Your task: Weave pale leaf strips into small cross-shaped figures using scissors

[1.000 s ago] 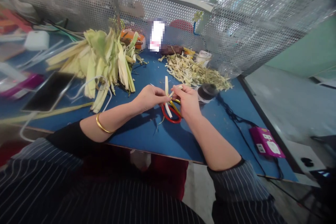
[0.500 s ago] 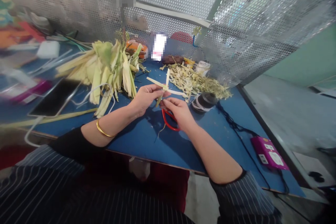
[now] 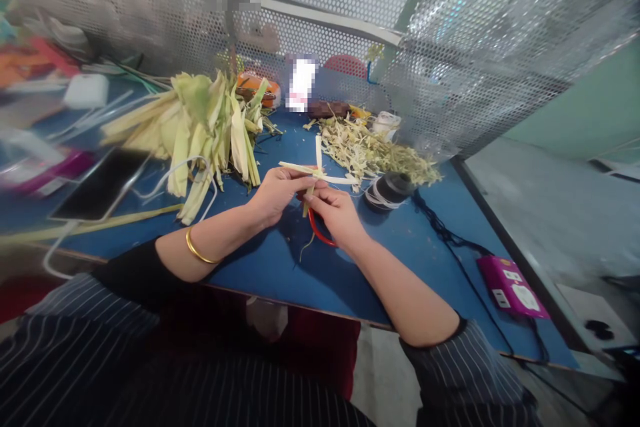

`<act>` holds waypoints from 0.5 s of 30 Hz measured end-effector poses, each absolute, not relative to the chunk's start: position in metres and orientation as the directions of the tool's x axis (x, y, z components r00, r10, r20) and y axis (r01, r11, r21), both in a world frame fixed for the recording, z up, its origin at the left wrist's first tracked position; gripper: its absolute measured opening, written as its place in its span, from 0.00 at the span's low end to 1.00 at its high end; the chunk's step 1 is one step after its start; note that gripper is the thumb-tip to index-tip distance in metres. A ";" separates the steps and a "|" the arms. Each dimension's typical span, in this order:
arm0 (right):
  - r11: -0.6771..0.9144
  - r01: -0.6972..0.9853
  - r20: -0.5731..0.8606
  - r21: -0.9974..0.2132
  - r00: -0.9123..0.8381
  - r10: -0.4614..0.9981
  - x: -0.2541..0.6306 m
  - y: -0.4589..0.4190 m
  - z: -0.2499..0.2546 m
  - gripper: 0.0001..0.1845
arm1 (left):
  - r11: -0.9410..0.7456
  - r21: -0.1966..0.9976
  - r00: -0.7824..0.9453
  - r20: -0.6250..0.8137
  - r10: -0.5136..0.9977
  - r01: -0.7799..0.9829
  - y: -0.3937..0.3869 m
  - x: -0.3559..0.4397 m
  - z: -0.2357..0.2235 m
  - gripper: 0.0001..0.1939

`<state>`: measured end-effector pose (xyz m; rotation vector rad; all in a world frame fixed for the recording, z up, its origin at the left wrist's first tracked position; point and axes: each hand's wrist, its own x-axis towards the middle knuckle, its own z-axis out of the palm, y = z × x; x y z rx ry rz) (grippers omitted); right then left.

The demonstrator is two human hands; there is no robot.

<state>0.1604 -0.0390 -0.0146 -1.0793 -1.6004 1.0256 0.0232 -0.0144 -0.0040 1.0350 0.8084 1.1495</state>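
Pale strips of what look like corn husk [image 3: 339,179] cross one another above the middle of the table. My left hand [image 3: 280,192] pinches them near the crossing, thumb on top. At the lower strip, which points toward me, my right hand [image 3: 333,210] has its thumb and fingers closed. Red-handled scissors [image 3: 320,230] seem to lie on the table under my right hand, which hides most of them. A spool of dark thread with white cord around it [image 3: 387,192] stands to the right of my hands.
A heap of long husks [image 3: 200,120] lies at left, beside a black phone [image 3: 103,183] with a white cable. Shredded husk pieces [image 3: 370,147] are piled behind the spool. On the right are a purple tissue pack [image 3: 515,285] and dark cords [image 3: 450,240]. Perforated mesh [image 3: 330,27] rises behind.
My right hand has shifted slightly up and left, and now grips the lower strip and covers more of the red handle. The crossed strips have turned a little.
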 end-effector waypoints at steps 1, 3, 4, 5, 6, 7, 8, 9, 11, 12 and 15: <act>0.268 0.191 0.229 -0.944 -0.203 0.952 0.160 -0.039 -0.015 0.12 | 0.082 0.939 0.234 -0.001 0.972 -0.335 -0.015 0.024 -0.004 0.06; 0.261 0.204 0.214 -0.944 -0.227 0.950 0.160 -0.038 -0.016 0.12 | 0.093 0.932 0.219 -0.015 0.976 -0.349 -0.016 0.024 -0.003 0.07; 0.259 0.215 0.207 -0.942 -0.238 0.949 0.159 -0.038 -0.017 0.12 | 0.100 0.930 0.211 -0.025 0.977 -0.353 -0.016 0.024 -0.003 0.08; 0.264 0.234 0.205 -0.936 -0.248 0.947 0.159 -0.038 -0.017 0.13 | 0.112 0.929 0.210 -0.037 0.977 -0.353 -0.015 0.024 -0.002 0.08; 0.277 0.266 0.209 -0.923 -0.258 0.943 0.159 -0.039 -0.016 0.13 | 0.126 0.927 0.215 -0.050 0.975 -0.354 -0.015 0.023 -0.001 0.09; 0.298 0.310 0.221 -0.903 -0.261 0.940 0.160 -0.040 -0.015 0.14 | 0.144 0.922 0.228 -0.063 0.972 -0.359 -0.013 0.021 0.000 0.10; 0.323 0.362 0.242 -0.875 -0.252 0.937 0.161 -0.041 -0.013 0.16 | 0.167 0.914 0.245 -0.077 0.966 -0.369 -0.012 0.019 0.002 0.10; 0.346 0.421 0.275 -0.839 -0.219 0.936 0.164 -0.041 -0.010 0.17 | 0.191 0.902 0.266 -0.089 0.960 -0.388 -0.010 0.017 0.003 0.11; 0.383 0.542 0.398 -0.748 -0.096 0.912 0.169 -0.041 -0.004 0.19 | 0.241 0.863 0.306 -0.107 0.946 -0.444 -0.006 0.012 0.006 0.12; 0.400 0.591 0.476 -0.700 -0.030 0.879 0.173 -0.039 -0.001 0.17 | 0.274 0.837 0.332 -0.118 0.936 -0.475 -0.005 0.010 0.008 0.13; 0.470 0.662 0.615 -0.584 -0.019 0.789 0.181 -0.033 0.003 0.10 | 0.427 0.741 0.457 -0.182 0.871 -0.519 -0.005 0.006 0.012 0.12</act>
